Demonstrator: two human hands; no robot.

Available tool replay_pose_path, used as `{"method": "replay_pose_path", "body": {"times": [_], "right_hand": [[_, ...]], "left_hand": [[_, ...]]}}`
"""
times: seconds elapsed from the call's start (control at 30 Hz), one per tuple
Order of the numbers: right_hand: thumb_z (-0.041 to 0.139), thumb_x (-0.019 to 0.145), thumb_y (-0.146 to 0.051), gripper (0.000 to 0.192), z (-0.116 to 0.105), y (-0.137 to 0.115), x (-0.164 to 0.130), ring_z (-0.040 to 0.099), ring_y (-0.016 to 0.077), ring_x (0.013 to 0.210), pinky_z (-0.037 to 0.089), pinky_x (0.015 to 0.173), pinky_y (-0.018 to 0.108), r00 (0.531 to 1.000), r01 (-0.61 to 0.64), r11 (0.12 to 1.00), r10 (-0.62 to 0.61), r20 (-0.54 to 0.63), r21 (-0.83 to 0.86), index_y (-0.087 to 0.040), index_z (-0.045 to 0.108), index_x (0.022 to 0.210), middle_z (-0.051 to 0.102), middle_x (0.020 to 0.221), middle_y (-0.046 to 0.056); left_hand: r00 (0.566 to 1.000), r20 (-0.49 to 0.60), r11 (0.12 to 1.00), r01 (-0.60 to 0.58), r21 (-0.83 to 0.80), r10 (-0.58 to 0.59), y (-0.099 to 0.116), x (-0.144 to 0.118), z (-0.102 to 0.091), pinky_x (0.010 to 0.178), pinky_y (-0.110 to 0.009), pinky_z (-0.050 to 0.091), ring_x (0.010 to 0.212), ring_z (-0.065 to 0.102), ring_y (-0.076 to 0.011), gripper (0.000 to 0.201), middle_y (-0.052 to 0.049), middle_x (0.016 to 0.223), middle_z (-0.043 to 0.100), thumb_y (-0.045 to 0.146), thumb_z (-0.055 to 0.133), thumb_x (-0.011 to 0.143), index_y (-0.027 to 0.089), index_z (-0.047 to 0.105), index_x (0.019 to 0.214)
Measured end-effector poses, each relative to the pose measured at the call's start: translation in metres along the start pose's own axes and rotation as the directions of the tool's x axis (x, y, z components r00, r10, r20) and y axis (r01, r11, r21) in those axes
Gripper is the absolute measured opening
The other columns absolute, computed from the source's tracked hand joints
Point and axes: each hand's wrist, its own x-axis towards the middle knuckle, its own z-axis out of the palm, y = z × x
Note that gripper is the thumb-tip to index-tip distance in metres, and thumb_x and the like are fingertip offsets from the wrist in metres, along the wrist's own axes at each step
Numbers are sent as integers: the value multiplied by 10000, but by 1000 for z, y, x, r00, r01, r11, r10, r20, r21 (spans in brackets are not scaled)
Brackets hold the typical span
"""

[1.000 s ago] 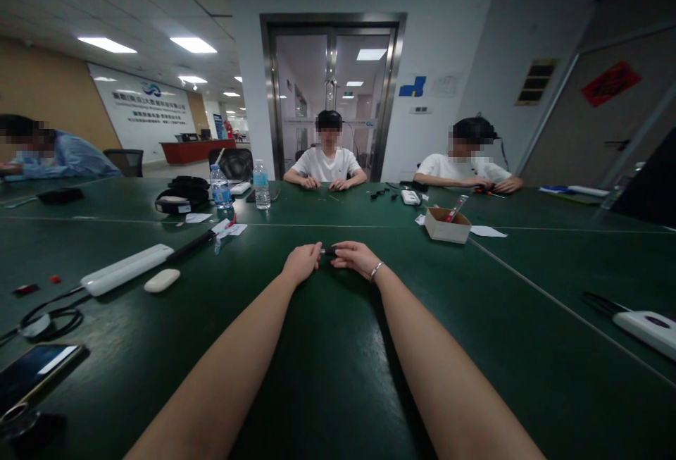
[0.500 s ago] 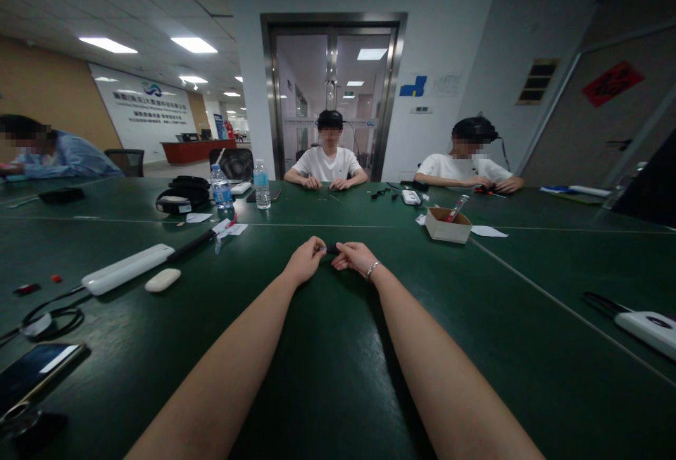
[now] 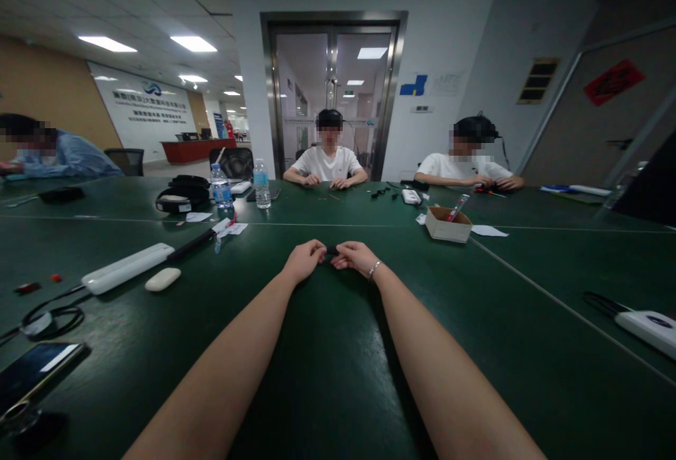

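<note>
**Two-handed pinch on a small black elongated object**

Pinched at one end between thumb and fingertips of the bare left hand; pinched at the other end by the bare right hand, with lower fingers curled underneath. Held roughly level in the narrow gap between the two, near the middle of the view; too small and too covered by fingers to identify. Impossible to tell whether raised or touching below. Around the right wrist, a slim silver-coloured bracelet. Beneath both forearms, a broad dark-green glossy table, crossed by pale straight seams.

Well to the left, a smooth off-white oval object; near it, a long white plastic device with a black shaft slanting toward small white papers. Nearer the left edge, a looped black cable and a flat, dark-screened phone. Beyond the right hand, a low pale open-topped box with a slim stick leaning inside. At the right edge, a white device with black prongs.

Farther back, upright and side by side, two clear plastic bottles with blue labels; left of these, a rounded black case.

Across the table, seated, a person in a white top; to the right, a second person in white; at far left, bent forward, a person in a blue long-sleeved shirt. Behind, a steel-framed double glass door.
</note>
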Motion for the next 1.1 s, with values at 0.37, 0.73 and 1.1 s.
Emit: {"method": "replay_pose_path", "body": {"times": [0.37,0.73,1.1], "right_hand": [[553,820,-55,147,-4,4,1,637,114,521,559,531,212,997,50,998,-51,61,26,-103,497,947,653,719,67],[538,796,-27,265,-4,4,1,645,121,554,561,520,218,990,111,994,-109,84,-17,-139,476,1028,613,689,9],[528,774,-24,322,-2,-1,-5,649,115,599,559,542,221,983,125,992,-120,136,-24,-175,460,1050,621,816,20]], "left_hand": [[999,19,999,48,-20,-47,-1,1,-1,645,-240,431,632,564,-123,305,-7,690,608,401,356,832,175,560,816],[1000,12,998,27,53,-28,-4,2,0,597,-240,398,593,541,-129,425,-11,647,589,483,266,845,174,538,739],[996,25,984,76,161,-81,5,1,-3,580,-266,348,580,520,-161,525,-27,622,589,526,191,848,183,525,634]]}}
